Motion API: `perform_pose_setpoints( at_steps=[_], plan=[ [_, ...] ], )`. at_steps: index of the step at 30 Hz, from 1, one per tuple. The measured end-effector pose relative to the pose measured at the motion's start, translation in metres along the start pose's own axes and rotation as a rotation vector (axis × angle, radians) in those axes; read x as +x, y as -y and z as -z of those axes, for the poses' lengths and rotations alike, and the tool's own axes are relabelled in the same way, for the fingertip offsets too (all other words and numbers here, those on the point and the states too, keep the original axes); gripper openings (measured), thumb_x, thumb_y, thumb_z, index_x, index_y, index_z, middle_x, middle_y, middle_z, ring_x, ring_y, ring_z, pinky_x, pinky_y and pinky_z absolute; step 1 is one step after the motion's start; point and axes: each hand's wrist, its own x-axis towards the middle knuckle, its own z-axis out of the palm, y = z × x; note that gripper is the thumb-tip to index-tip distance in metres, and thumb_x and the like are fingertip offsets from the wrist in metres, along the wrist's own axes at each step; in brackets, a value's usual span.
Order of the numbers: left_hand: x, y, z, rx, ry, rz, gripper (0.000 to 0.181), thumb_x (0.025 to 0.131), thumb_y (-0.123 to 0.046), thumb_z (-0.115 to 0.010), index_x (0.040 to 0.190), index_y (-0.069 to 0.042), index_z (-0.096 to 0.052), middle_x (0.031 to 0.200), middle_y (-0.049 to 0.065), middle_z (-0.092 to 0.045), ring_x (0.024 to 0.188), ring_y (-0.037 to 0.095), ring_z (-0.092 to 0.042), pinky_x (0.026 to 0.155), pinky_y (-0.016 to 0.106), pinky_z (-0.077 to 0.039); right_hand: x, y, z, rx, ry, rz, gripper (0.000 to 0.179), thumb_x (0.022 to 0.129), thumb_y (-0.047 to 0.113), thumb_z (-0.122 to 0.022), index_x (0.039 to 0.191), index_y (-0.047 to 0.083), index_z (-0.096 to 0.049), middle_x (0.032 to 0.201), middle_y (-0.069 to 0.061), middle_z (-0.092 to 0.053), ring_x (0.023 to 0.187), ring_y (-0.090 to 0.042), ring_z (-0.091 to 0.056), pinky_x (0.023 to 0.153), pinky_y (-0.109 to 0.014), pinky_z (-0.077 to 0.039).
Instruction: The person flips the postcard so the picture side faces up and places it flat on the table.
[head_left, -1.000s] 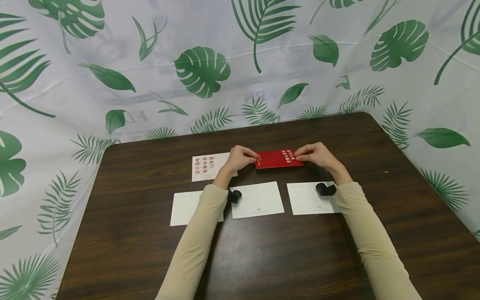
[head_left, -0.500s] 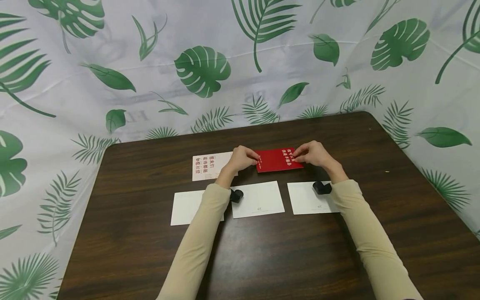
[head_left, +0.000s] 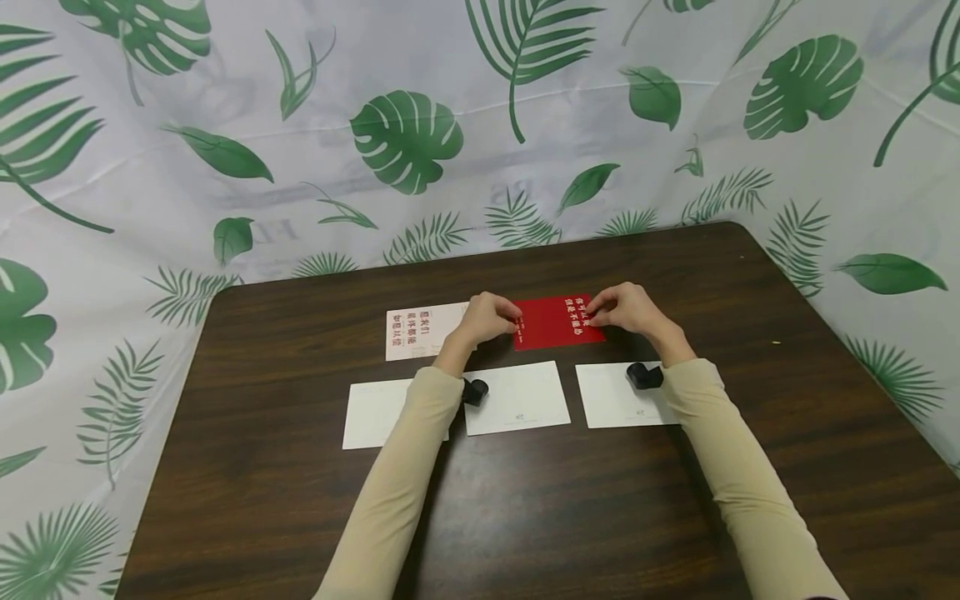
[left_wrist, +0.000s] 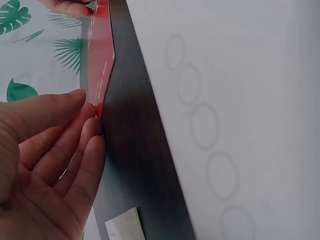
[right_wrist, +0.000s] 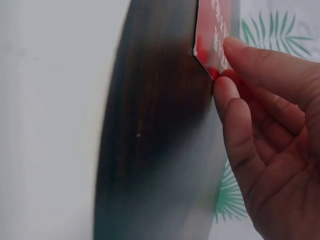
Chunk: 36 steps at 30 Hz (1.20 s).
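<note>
A red card with white writing [head_left: 551, 323] is at the back of the brown table, in line with a pale pink card with red writing [head_left: 411, 331]. At the red card's left end, my left hand [head_left: 483, 321] holds the edge between thumb and fingers. The right hand [head_left: 630, 310] pinches the opposite end, with the thumb [right_wrist: 237, 47] over the printed face and fingers at the edge. In the left wrist view, one corner of the red card [left_wrist: 101, 55] shows close to the tabletop. The left hand partly hides the pink card.
Three white cards lie in a front row: a left one [head_left: 375, 408] partly under the left sleeve, a middle one [head_left: 521, 404], and a right one [head_left: 611, 400] partly covered by the right arm. A leaf-print cloth [head_left: 300, 167] hangs behind the table [head_left: 525, 517].
The red card's near edge has come down toward me, and more of its face shows. The right hand has shifted slightly left; both hands stay at the card's ends.
</note>
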Motion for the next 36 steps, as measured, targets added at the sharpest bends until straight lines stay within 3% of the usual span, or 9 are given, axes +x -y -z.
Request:
perform_pose_setpoints(
  at_steps=[9, 14, 18, 25, 30, 36],
  plan=[
    [-0.005, 0.001, 0.004, -0.054, -0.008, 0.026, 0.022, 0.083, -0.002, -0.067, 0.104, -0.001, -0.071, 0.101, 0.011, -0.07, 0.092, 0.023, -0.058, 0.073, 0.027, -0.049, 0.0, -0.002, -0.001, 0.054, 0.004, -0.002, 0.022, 0.078, 0.009, -0.076, 0.098, 0.001, -0.072, 0.083, -0.01, -0.069, 0.075, -0.022, -0.057, 0.068, -0.03, -0.045],
    [-0.008, 0.003, 0.006, -0.078, -0.013, 0.014, 0.023, 0.083, -0.004, -0.068, 0.105, 0.001, -0.069, 0.1, 0.011, -0.069, 0.09, 0.022, -0.061, 0.074, 0.027, -0.05, -0.003, -0.003, -0.002, 0.138, 0.002, -0.006, 0.027, 0.08, 0.012, -0.074, 0.104, 0.001, -0.07, 0.101, -0.016, -0.067, 0.088, -0.025, -0.055, 0.076, -0.032, -0.045],
    [-0.013, 0.006, 0.009, -0.132, -0.019, -0.003, 0.024, 0.083, -0.003, -0.068, 0.106, 0.002, -0.068, 0.1, 0.013, -0.069, 0.088, 0.021, -0.064, 0.077, 0.028, -0.05, -0.007, 0.001, -0.004, 0.225, -0.007, 0.034, 0.03, 0.082, 0.012, -0.072, 0.109, -0.002, -0.066, 0.104, -0.019, -0.065, 0.087, -0.023, -0.057, 0.075, -0.026, -0.048],
    [-0.024, 0.014, 0.025, -0.194, -0.025, 0.004, 0.029, 0.084, -0.004, -0.068, 0.113, 0.002, -0.065, 0.108, 0.014, -0.066, 0.095, 0.024, -0.063, 0.083, 0.031, -0.05, -0.017, 0.032, -0.008, 0.374, 0.045, 0.121, 0.034, 0.084, 0.002, -0.068, 0.115, -0.01, -0.059, 0.11, -0.029, -0.061, 0.083, -0.015, -0.061, 0.071, -0.019, -0.051],
    [-0.032, 0.022, 0.033, -0.197, -0.064, 0.004, 0.029, 0.084, -0.003, -0.068, 0.112, 0.003, -0.065, 0.108, 0.016, -0.066, 0.095, 0.026, -0.063, 0.08, 0.031, -0.051, -0.011, 0.034, -0.023, 0.39, 0.043, 0.119, 0.038, 0.085, 0.009, -0.069, 0.118, -0.005, -0.059, 0.114, -0.025, -0.06, 0.091, -0.021, -0.059, 0.073, -0.025, -0.052],
    [-0.048, 0.036, 0.047, -0.195, -0.119, -0.001, 0.027, 0.082, -0.002, -0.068, 0.108, 0.006, -0.066, 0.103, 0.018, -0.067, 0.092, 0.027, -0.063, 0.076, 0.028, -0.051, -0.019, 0.076, -0.04, 0.447, 0.091, 0.175, 0.041, 0.085, 0.004, -0.067, 0.122, -0.01, -0.054, 0.117, -0.028, -0.057, 0.098, -0.032, -0.056, 0.074, -0.021, -0.05]
  ],
)
